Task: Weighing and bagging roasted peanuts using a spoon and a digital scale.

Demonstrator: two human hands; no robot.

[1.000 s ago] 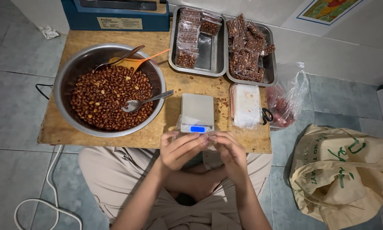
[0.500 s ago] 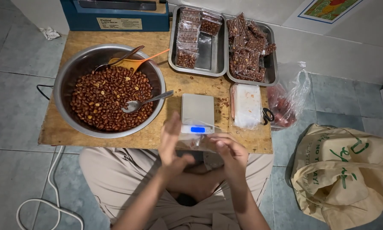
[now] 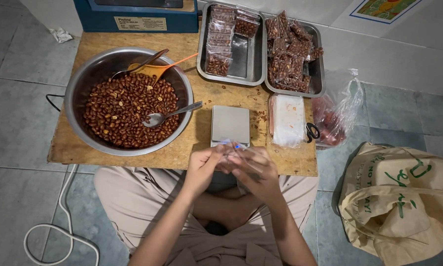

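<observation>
- Hands: left hand [image 3: 202,166] and right hand [image 3: 257,170] together, both pinching one small clear bag [image 3: 235,150] just over the near edge of one grey scale [image 3: 230,124].
- One steel bowl [image 3: 127,101] of brown nuts, two spoons, one orange scoop.
- Two steel trays [image 3: 251,69] with filled packets.
- One white bag stack [image 3: 286,119] right of scale.
- One beige tote [image 3: 404,197] on the floor.

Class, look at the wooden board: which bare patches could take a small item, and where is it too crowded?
Free: the wooden board left of the bowl's top; the strip between bowl and trays; the near edge below the bowl. Crowded: around the scale, the bag stack, and both hands, left hand and right hand.
</observation>
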